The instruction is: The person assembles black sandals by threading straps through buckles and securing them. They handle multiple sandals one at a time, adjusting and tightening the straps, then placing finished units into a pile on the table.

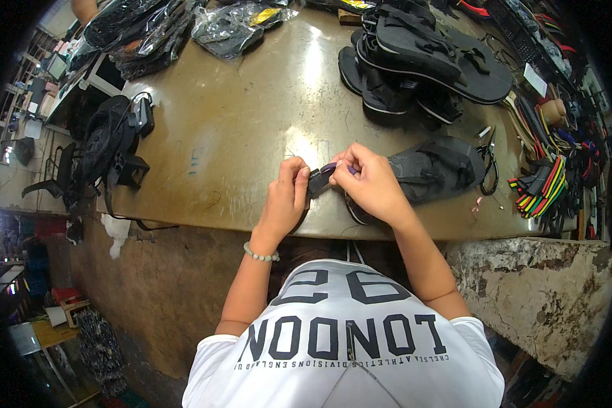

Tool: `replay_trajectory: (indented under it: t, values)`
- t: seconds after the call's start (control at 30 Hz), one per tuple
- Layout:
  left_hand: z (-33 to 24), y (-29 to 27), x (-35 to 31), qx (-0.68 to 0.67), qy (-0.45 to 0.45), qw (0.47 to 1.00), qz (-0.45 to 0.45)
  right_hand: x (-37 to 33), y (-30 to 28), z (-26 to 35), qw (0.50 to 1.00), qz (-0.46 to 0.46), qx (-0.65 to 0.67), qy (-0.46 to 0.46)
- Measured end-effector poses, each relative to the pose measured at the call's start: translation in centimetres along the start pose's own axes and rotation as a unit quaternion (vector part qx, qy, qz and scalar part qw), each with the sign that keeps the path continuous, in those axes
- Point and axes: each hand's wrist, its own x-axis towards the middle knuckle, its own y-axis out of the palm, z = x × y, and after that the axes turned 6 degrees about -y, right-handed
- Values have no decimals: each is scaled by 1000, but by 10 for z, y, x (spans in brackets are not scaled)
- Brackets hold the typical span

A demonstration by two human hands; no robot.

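My left hand (285, 197), a beaded bracelet at its wrist, pinches a black strap (317, 182) near the table's front edge. Close beside it, my right hand (372, 182) is closed on a small purple piece (328, 167) that meets the strap's upper end; whether this is a tool or a strip I cannot tell. Under and to the right of my right hand lies a black sandal (438, 170) on the brown table (238, 149). The strap's lower end is hidden behind my left hand.
Black sandals (415, 47) are stacked at the back right. Scissors (488, 166) and a bundle of coloured straps (542, 187) lie at the right. Plastic-wrapped packs (231, 27) sit at the back. A black bag (109, 139) and a small black device (143, 114) are at the left.
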Motion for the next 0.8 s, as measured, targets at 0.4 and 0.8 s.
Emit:
replay_trajectory:
  t: [0.4, 0.8]
  values:
    - [-1, 2, -1, -14, -3, 1000, -1, -3, 7, -9, 994, -16, -45, -100]
    - [-1, 2, -1, 9, 8, 1000, -18, -3, 4, -10, 999, -7, -3, -54]
